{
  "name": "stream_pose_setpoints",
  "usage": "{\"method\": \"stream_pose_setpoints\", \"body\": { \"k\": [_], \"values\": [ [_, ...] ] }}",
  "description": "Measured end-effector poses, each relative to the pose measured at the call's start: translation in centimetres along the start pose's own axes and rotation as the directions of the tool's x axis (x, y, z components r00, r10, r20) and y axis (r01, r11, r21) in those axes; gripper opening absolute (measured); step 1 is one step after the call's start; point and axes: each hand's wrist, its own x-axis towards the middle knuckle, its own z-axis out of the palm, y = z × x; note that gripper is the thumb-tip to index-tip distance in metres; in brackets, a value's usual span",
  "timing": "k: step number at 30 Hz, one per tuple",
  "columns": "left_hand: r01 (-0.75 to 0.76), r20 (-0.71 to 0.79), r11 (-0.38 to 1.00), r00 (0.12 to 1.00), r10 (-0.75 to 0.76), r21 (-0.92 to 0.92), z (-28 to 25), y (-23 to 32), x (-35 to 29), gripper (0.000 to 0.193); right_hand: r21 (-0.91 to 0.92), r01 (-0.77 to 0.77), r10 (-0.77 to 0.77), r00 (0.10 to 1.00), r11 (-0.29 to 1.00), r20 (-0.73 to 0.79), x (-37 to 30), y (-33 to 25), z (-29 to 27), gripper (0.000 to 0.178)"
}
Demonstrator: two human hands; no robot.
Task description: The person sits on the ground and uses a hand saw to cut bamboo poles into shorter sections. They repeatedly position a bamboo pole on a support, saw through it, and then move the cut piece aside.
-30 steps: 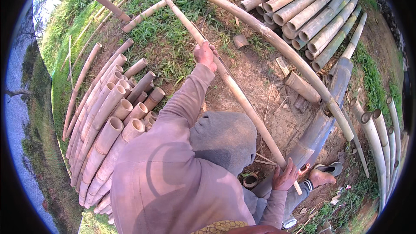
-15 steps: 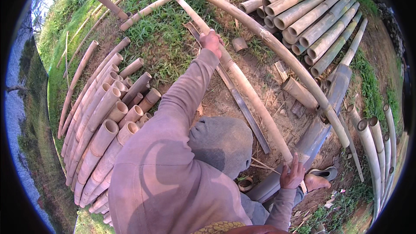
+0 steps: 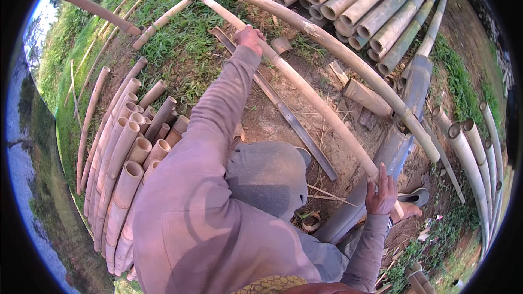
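A long pale bamboo pole (image 3: 306,88) slants from the far left down to the near right in front of me. My left hand (image 3: 250,40) is closed round it toward its far part, with the arm stretched out. At the near end, my right hand (image 3: 381,193) lies against the pole with its fingers stretched upward. Under that end is a thick dark bamboo log (image 3: 393,147). A narrow dark split bamboo strip (image 3: 294,118) rests on the ground beside the pole. My bent knee (image 3: 267,174) is close to the strip.
Another long bamboo pole (image 3: 348,57) crosses over the dark log. Cut bamboo tubes are stacked at the far right (image 3: 354,13), at the left (image 3: 122,185) and at the right edge (image 3: 474,158). A short bamboo piece (image 3: 366,98) and a bamboo ring (image 3: 311,221) lie near the log.
The view has shifted, so the surroundings sit farther left and up. My right hand's fingers have straightened on the near end of the pole. My left hand keeps its grip.
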Motion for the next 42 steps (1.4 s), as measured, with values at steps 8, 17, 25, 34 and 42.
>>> {"method": "stream_pose_setpoints", "body": {
  "k": [8, 17, 25, 34, 42],
  "values": [
    [-0.633, 0.301, 0.588, 0.766, 0.567, 0.503, -1.4, -4.5, -0.9, 0.066, -0.098, -0.068, 0.045, 0.975, 0.993, -0.217, 10.3, 8.0, -1.2, 0.044],
    [-0.938, 0.974, -0.27, -0.226, 0.007, -0.215, 5.0, -10.0, -13.6, 0.06, -0.022, -0.208, 0.195, 0.946, 0.978, -0.26, 14.0, 12.9, 3.3, 0.039],
    [-0.765, 0.867, -0.438, -0.313, -0.388, -0.472, 13.0, -17.0, -21.5, 0.089, -0.005, -0.187, 0.178, 0.943, 0.982, -0.282, 15.0, 14.4, 4.6, 0.036],
    [-0.763, 0.883, -0.468, -0.29, -0.369, -0.446, 15.6, -22.2, -18.1, 0.051, -0.02, -0.41, 0.32, 0.74, 0.912, -0.592, 11.6, 11.5, 3.6, 0.051],
    [-0.859, 0.81, -0.377, -0.071, -0.583, -0.347, 17.4, -19.7, -21.2, 0.052, 0.249, -0.826, 0.767, 0.297, 0.505, -0.569, -15.3, 15.1, 6.0, 0.042]
  ]
}}
